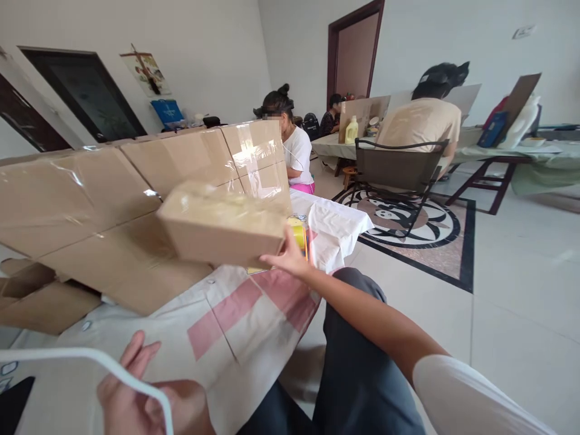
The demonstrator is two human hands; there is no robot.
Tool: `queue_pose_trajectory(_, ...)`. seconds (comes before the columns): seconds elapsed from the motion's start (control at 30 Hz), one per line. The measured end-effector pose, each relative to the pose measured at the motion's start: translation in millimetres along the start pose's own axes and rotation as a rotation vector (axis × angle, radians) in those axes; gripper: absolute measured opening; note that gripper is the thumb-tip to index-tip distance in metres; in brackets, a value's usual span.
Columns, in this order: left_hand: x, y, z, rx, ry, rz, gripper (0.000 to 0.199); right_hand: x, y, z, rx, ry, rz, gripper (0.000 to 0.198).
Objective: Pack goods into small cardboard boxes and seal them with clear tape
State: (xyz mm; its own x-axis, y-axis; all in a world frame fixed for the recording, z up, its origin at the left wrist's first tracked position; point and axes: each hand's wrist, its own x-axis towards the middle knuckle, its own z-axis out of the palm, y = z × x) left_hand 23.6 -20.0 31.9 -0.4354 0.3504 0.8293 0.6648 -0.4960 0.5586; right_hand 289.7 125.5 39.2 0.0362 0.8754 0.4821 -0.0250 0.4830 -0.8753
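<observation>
A long tan cardboard box [222, 238], blurred by motion, is held off the table by my right hand [292, 257]. The fingers grip its right end, with the thumb low on the front side. Behind it stands a wall of taped cardboard [185, 154]. Low at the left, my left hand [131, 386] is apart from the box, some fingers stretched upward and nothing visible in them. A white cable [90, 356] crosses in front of that hand. Just beyond my right hand, a yellow object [298, 234] is partly hidden.
A white cloth with pink patches [231, 308] covers the table. An opened carton [49, 296] lies at the left, near a dark flat object [16, 402]. Across the table sits a person in a white shirt [296, 151]; another person [417, 124] sits in a chair further right.
</observation>
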Motion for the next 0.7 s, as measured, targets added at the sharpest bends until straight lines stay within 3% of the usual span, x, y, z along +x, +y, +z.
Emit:
queue_pose_trajectory(0.1, 2, 12, 1, -0.021, 0.175, -0.004, 0.048, -1, -4, -63, -0.060, 0.268, -0.075, 0.123)
queue_pose_trajectory(0.2, 7, 43, 9, -0.062, 0.281, -0.153, 0.028, -7, -4, -127, -0.174, 0.496, -0.146, 0.123)
queue_pose_trajectory(0.27, 12, 66, 16, -0.098, 0.414, -0.261, 0.022, -8, 2, -160, -0.327, 0.644, -0.043, 0.122)
queue_pose_trajectory(0.33, 17, 83, 21, -0.110, 0.432, -0.353, 0.021, -1, 14, -180, -0.553, 0.759, 0.154, 0.128)
queue_pose_trajectory(0.47, 25, 84, 26, -0.242, 0.407, -0.376, 0.017, 37, 48, -179, -0.699, 0.775, 0.430, 0.137)
queue_pose_trajectory(0.6, 31, 58, 10, -0.261, 0.341, -0.247, 0.014, 83, 73, -143, -0.631, 0.667, 0.450, 0.140)
queue_pose_trajectory(0.7, 32, 40, -24, -0.157, 0.383, -0.340, 0.013, 102, 78, -116, -0.574, 0.586, 0.390, 0.122)
